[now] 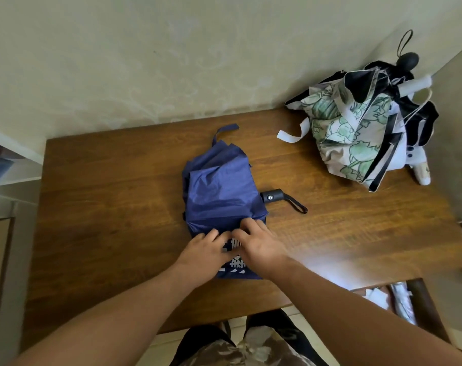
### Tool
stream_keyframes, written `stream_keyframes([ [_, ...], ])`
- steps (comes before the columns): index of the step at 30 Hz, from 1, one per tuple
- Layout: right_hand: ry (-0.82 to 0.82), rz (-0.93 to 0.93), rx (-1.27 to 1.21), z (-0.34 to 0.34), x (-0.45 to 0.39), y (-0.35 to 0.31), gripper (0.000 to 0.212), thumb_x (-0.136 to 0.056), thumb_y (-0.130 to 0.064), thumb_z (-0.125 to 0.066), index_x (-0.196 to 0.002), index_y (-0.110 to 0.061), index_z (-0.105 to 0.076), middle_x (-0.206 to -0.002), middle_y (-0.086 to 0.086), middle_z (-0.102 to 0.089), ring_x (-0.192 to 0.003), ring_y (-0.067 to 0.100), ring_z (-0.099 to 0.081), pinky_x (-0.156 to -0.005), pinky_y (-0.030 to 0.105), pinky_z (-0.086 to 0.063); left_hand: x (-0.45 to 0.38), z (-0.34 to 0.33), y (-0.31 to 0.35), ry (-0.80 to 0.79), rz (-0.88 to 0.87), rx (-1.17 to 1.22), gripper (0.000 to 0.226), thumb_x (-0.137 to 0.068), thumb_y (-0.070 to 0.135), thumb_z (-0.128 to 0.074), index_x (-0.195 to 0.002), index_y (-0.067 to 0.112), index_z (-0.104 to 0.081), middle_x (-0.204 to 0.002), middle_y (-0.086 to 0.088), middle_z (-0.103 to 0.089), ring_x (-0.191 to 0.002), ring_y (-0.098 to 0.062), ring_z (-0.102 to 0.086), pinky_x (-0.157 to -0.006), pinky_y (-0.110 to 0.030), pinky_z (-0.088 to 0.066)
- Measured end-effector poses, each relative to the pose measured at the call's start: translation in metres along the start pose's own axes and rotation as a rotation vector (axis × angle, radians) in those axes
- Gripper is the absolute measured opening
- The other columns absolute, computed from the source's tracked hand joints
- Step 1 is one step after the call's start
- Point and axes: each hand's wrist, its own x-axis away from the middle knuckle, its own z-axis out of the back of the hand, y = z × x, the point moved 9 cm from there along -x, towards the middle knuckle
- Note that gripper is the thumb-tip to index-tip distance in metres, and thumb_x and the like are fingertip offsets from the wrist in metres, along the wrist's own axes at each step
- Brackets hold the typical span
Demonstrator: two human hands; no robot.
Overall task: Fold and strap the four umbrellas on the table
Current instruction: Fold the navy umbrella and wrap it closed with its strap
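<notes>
Near the table (92,196) front edge, left hand (206,250) and right hand (259,244) are pinching the blue umbrella (222,196) cloth, gathering pleats. I think rolling, then strapping, is coming next.

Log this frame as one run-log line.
stage: folding blue umbrella | left hand: on canopy | right hand: on canopy | strap: loose | pile: untouched, far right

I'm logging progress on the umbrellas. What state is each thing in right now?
Blue umbrella: collapsed, canopy loose, strap undone.
Floral umbrella: collapsed, unfolded, white strap hanging free.
Black-and-white umbrellas: heaped behind the floral one, unstrapped.
Left hand: pinching blue fabric.
Right hand: pinching blue fabric.
</notes>
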Motion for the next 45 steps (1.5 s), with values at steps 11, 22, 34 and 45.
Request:
stream_keyframes([
  [11,-0.281,-0.176,0.218,-0.01,-0.01,0.036,0.094,-0.073,-0.06,-0.085,-0.144,-0.023,-0.036,-0.141,0.0,-0.032,-0.139,0.024,-0.033,-0.12,0.052,-0.032,0.024,-0.037,-0.025,0.061,0.264,0.142,0.084,-0.08,0.051,-0.084,-0.151,0.024,-0.048,-0.135,-0.006,-0.049,-0.12,-0.027,-0.058,-0.094,-0.04,-0.057],
  [22,-0.32,-0.201,0.283,-0.019,-0.002,0.028,0.113,-0.084,-0.062,-0.074,-0.163,-0.024,-0.004,-0.163,0.012,0.002,-0.156,0.039,0.002,-0.124,0.067,-0.01,0.02,-0.028,-0.021,0.02,0.318,0.06,0.087,-0.104,0.054,-0.052,-0.168,0.024,-0.002,-0.172,-0.006,-0.008,-0.157,-0.028,-0.013,-0.13,-0.053,-0.007],
  [34,-0.337,-0.062,0.333,-0.042,0.01,0.032,0.101,-0.094,-0.081,-0.03,-0.16,-0.03,0.026,-0.167,-0.008,0.033,-0.156,0.032,0.025,-0.124,0.069,0.002,0.05,-0.055,-0.031,0.041,0.243,0.085,0.08,-0.101,0.074,-0.028,-0.165,0.034,-0.001,-0.176,-0.002,0.003,-0.161,-0.03,0.006,-0.127,-0.059,-0.003],
  [45,-0.378,-0.178,0.311,-0.042,0.018,0.052,0.113,-0.09,-0.084,-0.036,-0.156,-0.023,0.033,-0.163,-0.001,0.041,-0.153,0.033,0.031,-0.122,0.072,0.004,0.022,0.016,-0.034,0.25,0.18,0.173,0.054,-0.085,0.012,-0.074,-0.136,0.026,-0.064,-0.133,0.001,-0.06,-0.124,-0.024,-0.053,-0.102,-0.044,-0.051],
])
